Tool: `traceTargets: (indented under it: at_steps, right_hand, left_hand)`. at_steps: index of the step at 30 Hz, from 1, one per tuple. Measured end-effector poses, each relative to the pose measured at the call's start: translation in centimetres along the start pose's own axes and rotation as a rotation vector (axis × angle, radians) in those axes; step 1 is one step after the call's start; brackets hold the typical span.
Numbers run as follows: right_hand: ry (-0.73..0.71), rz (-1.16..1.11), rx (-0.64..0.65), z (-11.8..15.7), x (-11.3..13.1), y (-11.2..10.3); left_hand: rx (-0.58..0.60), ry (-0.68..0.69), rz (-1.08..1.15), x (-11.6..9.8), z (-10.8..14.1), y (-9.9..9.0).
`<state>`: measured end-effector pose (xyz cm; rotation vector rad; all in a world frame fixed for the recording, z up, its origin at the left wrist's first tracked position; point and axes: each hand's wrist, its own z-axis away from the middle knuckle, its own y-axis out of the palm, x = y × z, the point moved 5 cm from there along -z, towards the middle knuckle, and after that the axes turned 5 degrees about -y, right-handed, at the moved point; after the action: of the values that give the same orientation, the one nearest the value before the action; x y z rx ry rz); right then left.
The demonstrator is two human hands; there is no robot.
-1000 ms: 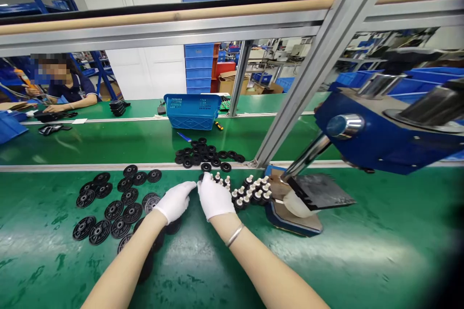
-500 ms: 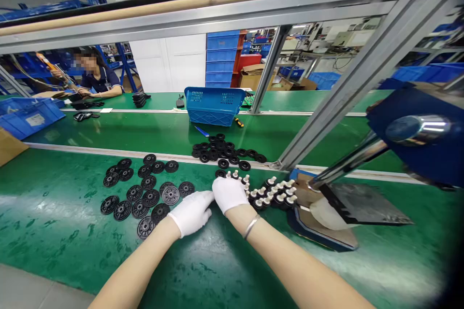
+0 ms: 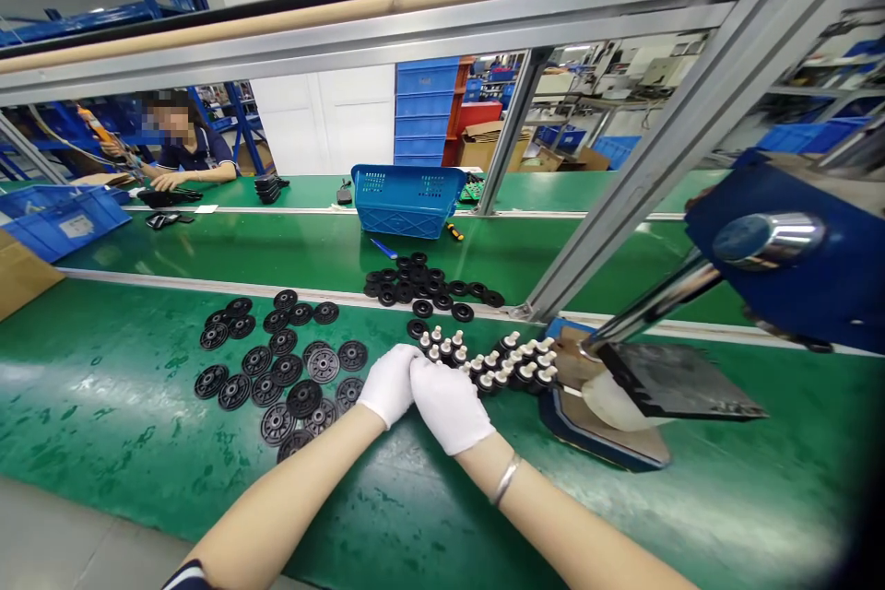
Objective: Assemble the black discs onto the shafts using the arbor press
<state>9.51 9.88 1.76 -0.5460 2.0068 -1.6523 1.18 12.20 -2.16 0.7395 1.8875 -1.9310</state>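
My left hand and my right hand, both in white gloves, meet above the green bench. Their fingers are bent together, and whatever lies between them is hidden. Left of my left hand, several flat black spoked discs lie spread out. Just beyond and right of my right hand stand several black parts with white stems. Farther back, small black rings form a loose pile, some of them on the pale strip.
A press with a blue head and dark plate stands at right, beside a slanted metal post. Behind the rings are a blue basket, a blue pen and a yellow-black tool. A person sits at far left near a blue bin.
My left hand has moved right and up to meet my right hand, uncovering more discs. My right hand has shifted slightly down, showing more white-stemmed parts. The view has moved slightly.
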Motion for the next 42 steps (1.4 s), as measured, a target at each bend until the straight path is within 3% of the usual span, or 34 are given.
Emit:
traceTargets:
  at_steps: [13,21,24,29,34,36,39,42]
  right_hand:
    - [-0.004,0.043,-0.183,2.3,-1.1,1.7]
    - [0.058,-0.046,-0.37,4.3,-1.0,3.1]
    - [0.044,-0.095,-0.378,4.7,-1.2,3.1]
    - [0.026,-0.249,-0.306,5.1,-1.4,2.3]
    - [-0.027,-0.796,-0.062,5.8,-0.4,1.6]
    - [0.03,-1.06,0.066,6.5,0.0,1.8]
    - [0.096,-1.33,0.14,8.0,-0.1,2.0]
    - [0.23,-1.403,0.186,9.7,-1.1,3.1]
  left_hand:
    - [0.216,0.151,-0.145,0.2,-1.9,0.4]
    - [0.058,0.01,0.05,0.2,0.0,0.1]
    - [-0.016,-0.074,0.174,0.2,0.8,-0.2]
    - [-0.103,-0.184,0.303,-0.3,3.7,-1.2]
    - [-0.13,-0.203,0.295,-2.4,7.8,-2.4]
    - [-0.086,-0.175,0.274,-3.6,8.8,-2.5]
    - [0.076,-0.059,0.258,-4.7,9.2,-2.9]
    - [0.073,-0.055,0.164,-2.6,8.5,-4.9]
